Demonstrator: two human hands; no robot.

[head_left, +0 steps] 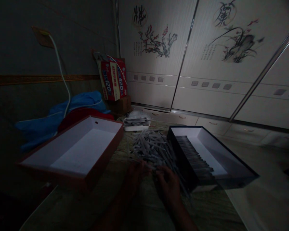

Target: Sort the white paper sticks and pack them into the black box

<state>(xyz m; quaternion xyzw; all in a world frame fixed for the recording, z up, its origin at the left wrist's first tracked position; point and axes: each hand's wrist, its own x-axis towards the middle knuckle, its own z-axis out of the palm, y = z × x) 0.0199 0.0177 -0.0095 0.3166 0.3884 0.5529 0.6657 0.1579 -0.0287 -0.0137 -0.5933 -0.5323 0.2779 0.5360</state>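
Observation:
My left hand [135,175] and my right hand [167,183] are close together over the near side of a loose pile of thin grey sticks [154,147]. Both have bent, closed fingers, with a thin pale piece between them at the fingertips; the dim light hides its details. Right of the pile stands a dark box [219,152] with a white inside, where a row of similar grey sticks [194,157] lies side by side along its left part. An open red box [86,149] with a bare white inside is on the left.
Behind the pile sits a white tray [136,127] holding more sticks and clear plastic. Blue cloth [86,101] and a red item lie behind the red box. Red cartons [113,78] stand by white cabinet doors [154,64]. A cable hangs from the left wall.

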